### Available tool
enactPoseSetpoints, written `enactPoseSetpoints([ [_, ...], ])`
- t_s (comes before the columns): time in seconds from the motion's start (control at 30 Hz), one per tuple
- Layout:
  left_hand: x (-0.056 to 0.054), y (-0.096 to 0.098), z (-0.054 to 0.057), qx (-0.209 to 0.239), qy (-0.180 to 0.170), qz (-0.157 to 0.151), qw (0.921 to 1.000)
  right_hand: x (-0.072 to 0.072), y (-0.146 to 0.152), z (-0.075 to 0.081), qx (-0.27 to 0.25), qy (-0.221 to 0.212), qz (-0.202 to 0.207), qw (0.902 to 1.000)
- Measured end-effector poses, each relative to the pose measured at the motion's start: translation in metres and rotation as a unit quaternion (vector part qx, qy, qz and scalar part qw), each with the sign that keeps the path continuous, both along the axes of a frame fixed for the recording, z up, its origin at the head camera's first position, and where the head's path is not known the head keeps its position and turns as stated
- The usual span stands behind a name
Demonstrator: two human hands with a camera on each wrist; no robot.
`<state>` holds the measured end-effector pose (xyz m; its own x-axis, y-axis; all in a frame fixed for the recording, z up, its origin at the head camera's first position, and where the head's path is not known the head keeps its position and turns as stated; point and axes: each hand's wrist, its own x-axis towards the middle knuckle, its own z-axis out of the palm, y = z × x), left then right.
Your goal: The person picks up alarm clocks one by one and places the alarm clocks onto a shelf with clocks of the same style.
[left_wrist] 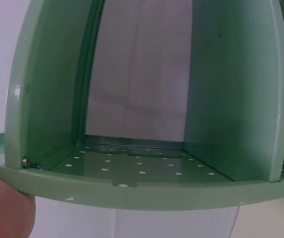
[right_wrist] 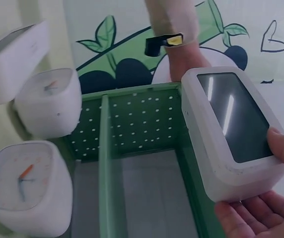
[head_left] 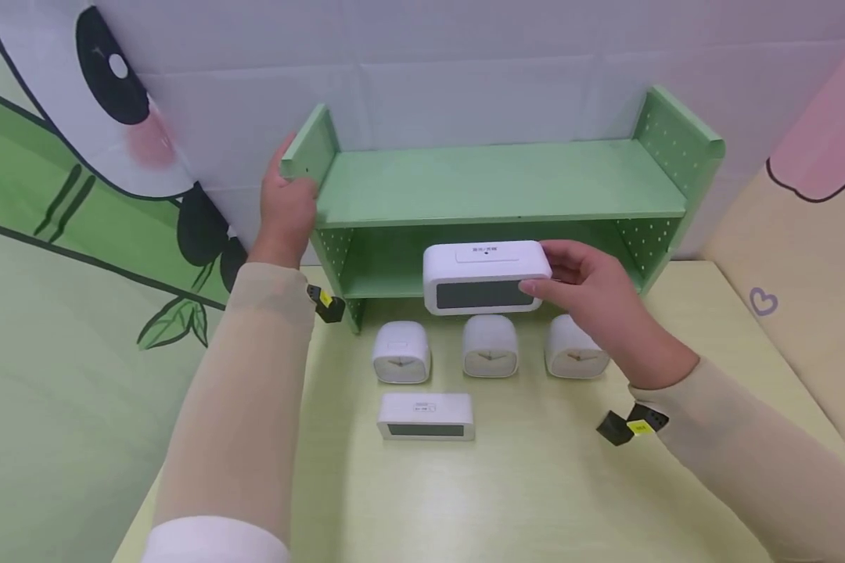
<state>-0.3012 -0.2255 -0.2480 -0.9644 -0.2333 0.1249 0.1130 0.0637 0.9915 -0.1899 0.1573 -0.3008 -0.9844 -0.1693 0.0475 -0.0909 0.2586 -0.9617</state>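
White device point(head_left: 484, 277) sits in right grip point(head_left: 598, 301), left grip point(head_left: 286, 211) holding shelf point(head_left: 507, 181).

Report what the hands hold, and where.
The right hand pinches the white rectangular device with dark screen by its right end; the left hand grips the green two-tier shelf by its left panel.

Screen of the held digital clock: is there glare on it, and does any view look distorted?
Right wrist view: two bright streaks on the screen; head view: no such streaks there; left wrist view: the green shelf has bowed edges, probably lens distortion.
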Motion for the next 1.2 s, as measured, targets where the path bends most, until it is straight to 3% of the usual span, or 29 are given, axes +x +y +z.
enactPoseSetpoints([
  [0.2, 0.001, 0.000, 0.000, -0.006, -0.008, 0.003, 0.9999, -0.018, -0.018, 0.019, -0.017, 0.006, 0.009, 0.9998],
  [0.4, 0.008, -0.002, 0.003, -0.002, -0.010, 0.006, 0.9999, -0.042, -0.037, 0.052, -0.021, 0.031, 0.023, 0.9990],
  [0.7, 0.004, 0.004, 0.001, 0.003, -0.009, -0.002, 1.0000, -0.069, -0.047, 0.093, -0.046, 0.061, 0.005, 0.9971],
  [0.93, 0.007, 0.010, 0.001, 0.003, -0.009, -0.002, 0.9999, -0.091, -0.058, 0.110, -0.069, 0.048, -0.006, 0.9964],
  [1.2, 0.009, 0.012, -0.001, -0.007, -0.014, -0.002, 0.9999, -0.117, -0.069, 0.114, -0.068, 0.022, -0.015, 0.9973],
])
